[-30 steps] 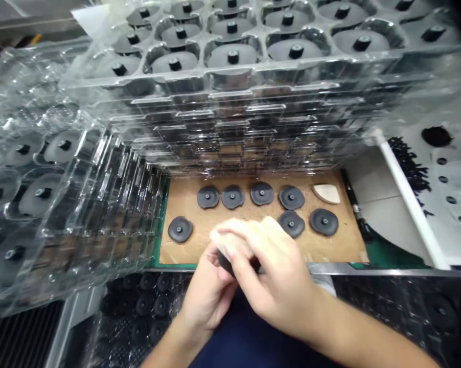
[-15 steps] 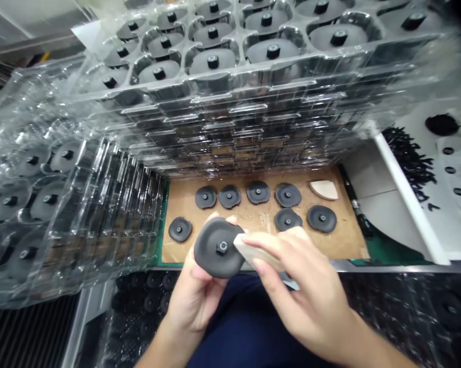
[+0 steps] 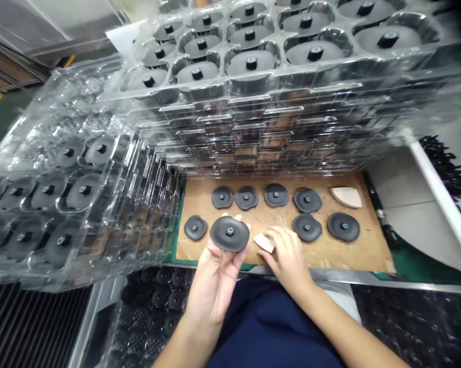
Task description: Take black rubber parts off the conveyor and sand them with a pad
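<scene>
"Seeing that? The right hand point(image 3: 287, 251), pinching the pale block point(image 3: 264, 243), has left the dark disc point(image 3: 234, 240)."
"So work on it looks paused."
"The left hand point(image 3: 215, 276) grips it above the brown sheet point(image 3: 353, 256)."

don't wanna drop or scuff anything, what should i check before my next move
1. Grip on the held disc: ok, the left hand has it, peg side showing.
2. Grip on the pale block: ok, in the fingers of the right hand.
3. Block apart from the held disc: ok, a gap shows.
4. Block clear of the cardboard: cannot tell from this angle.
5. Loose discs lying pegs up: ok, all seven.
6. Underside of the held disc unmarked: cannot tell, hidden.
</scene>
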A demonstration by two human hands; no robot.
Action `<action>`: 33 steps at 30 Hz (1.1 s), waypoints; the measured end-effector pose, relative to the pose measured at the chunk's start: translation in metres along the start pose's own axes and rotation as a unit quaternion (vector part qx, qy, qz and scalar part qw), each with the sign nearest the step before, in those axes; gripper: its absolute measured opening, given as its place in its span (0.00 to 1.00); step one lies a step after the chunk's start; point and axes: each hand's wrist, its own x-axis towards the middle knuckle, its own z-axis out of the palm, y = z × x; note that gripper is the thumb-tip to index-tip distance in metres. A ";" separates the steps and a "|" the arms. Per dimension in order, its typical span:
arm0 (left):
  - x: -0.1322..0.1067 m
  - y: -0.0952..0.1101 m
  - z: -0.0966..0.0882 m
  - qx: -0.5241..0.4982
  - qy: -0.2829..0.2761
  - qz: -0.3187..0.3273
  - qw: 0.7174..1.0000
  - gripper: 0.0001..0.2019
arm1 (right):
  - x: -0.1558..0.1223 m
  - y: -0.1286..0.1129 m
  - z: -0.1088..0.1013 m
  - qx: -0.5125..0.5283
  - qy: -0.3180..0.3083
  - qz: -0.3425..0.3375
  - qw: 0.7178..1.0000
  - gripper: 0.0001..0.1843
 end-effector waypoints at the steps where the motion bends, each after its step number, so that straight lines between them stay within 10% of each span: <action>1: 0.000 0.000 0.000 -0.003 0.003 0.005 1.000 0.35 | 0.001 0.001 -0.001 0.003 -0.002 -0.006 1.000 0.14; 14: -0.005 0.003 -0.004 0.041 0.003 0.080 0.996 0.24 | 0.041 -0.107 -0.059 0.100 0.041 -0.137 0.985 0.10; 33: -0.009 -0.002 0.003 0.078 -0.004 0.101 0.992 0.25 | 0.031 -0.101 -0.066 0.096 0.064 -0.140 0.983 0.11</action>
